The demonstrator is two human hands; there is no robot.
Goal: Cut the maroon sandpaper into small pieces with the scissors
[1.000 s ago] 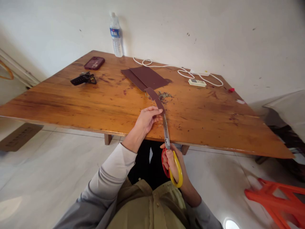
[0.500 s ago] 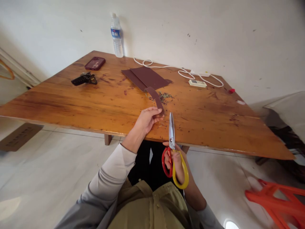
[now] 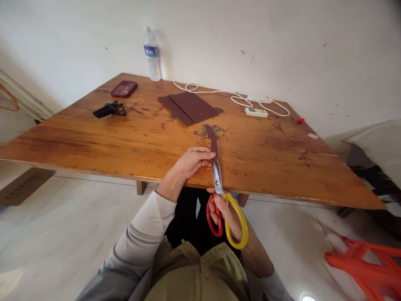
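Tabletop [image 3: 291, 163] spreads wide; left hand [image 3: 194, 162] pinches strip [image 3: 213, 143], right hand [image 3: 234, 219] grips scissors [image 3: 216, 180] at front edge [image 3: 282, 195].

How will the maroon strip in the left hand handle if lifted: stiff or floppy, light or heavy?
Probably light: the maroon strip is narrow and looks thin. Likely bendable rather than rigid, given that thin look. Its far end may sag or swing, since the left hand pinches only the near end.

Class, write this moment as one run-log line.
left hand: pinching narrow maroon strip; right hand: holding steel scissors with red and yellow handles, blades at strip's near end; flat maroon sheets: overlapping on brown wooden table
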